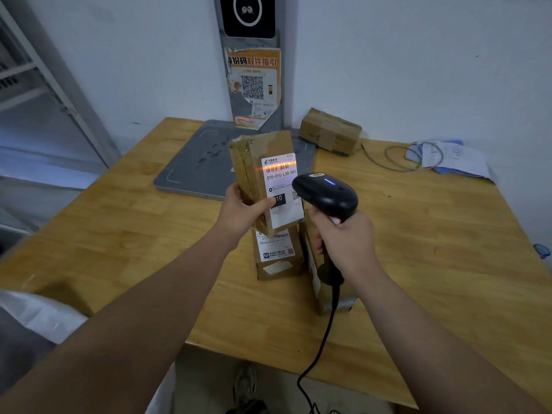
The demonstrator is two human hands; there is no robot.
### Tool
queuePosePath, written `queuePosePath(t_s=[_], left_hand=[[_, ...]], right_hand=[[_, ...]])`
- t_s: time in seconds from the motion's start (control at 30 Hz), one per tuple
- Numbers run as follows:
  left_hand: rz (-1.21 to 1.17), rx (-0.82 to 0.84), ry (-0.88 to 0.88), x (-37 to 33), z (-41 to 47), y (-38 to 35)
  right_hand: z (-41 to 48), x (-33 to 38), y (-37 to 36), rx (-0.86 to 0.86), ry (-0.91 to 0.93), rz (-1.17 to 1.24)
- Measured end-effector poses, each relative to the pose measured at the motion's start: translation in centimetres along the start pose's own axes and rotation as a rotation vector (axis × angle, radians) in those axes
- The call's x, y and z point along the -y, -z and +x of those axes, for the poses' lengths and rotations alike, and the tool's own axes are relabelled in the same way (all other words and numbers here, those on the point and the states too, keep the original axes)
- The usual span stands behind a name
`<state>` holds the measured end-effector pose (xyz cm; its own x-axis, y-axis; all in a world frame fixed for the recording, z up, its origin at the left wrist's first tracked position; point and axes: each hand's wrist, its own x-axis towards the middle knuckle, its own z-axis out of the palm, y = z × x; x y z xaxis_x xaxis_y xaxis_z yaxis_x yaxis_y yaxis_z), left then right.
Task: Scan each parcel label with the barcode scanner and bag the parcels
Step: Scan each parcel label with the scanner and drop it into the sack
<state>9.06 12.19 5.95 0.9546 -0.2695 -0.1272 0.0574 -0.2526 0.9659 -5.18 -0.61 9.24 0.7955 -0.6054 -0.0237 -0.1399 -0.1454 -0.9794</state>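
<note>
Two hands worked above the counter (119, 234). At far left lay a white bag (38, 318), its contents out of sight. The left hand (239, 210) gripped an upright parcel (254, 162), thumb on its label (283, 186), a red scan line (279, 166) crossing the barcode. Just right of it, the right hand (343, 237) had its fingers wrapped around the scanner (325, 194) handle, with a second parcel (277, 261) and a third parcel (313, 276) on the counter beneath.

The 2 bare forearms reach forward from the lower corners and converge toward the middle. The left hand (239, 212) grips the parcel (254, 165) by its lower end, thumb laid across the front face (the other fingers are hidden behind). The right hand (346, 239) is curled round the handle of the barcode scanner (325, 194), its back facing up.
</note>
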Motion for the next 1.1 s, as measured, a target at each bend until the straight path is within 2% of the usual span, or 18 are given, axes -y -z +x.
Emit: queuePosePath(t_s=[0.2, 0.33, 0.53, 0.63, 0.77, 0.87, 1.0, 1.1], left_hand=[[-0.057, -0.072, 0.014, 0.7, -2.4, 1.6], [-0.125, -0.158, 0.033, 2.1, -5.5, 5.0], [-0.183, -0.389, 0.068, 6.6, -11.4, 14.5], [-0.112, -0.462, 0.098, 10.6, -14.6, 20.7], [0.139, -0.486, 0.163, 16.9, -19.3, 28.8], [0.521, -0.488, 0.253, 20.3, -22.4, 33.6], [1.088, -0.350, 0.302, 24.1, -24.9, 37.5], [1.287, -0.229, 0.325, 26.3, -23.9, 38.4]], right_hand=[[-1.2, -0.2, -1.9, 0.122, 0.016, 0.050], [-3.9, -0.1, -5.0, 0.309, 0.048, 0.136], [-9.0, -0.8, -14.4, 0.498, 0.020, 0.146], [-12.5, -1.4, -19.8, 0.542, -0.037, 0.158], [-16.8, -3.4, -25.9, 0.558, -0.117, 0.131], [-19.0, -5.3, -28.7, 0.551, -0.158, 0.074], [-21.3, -7.0, -30.9, 0.543, -0.167, -0.025], [-22.4, -7.9, -32.6, 0.558, -0.169, -0.095]])
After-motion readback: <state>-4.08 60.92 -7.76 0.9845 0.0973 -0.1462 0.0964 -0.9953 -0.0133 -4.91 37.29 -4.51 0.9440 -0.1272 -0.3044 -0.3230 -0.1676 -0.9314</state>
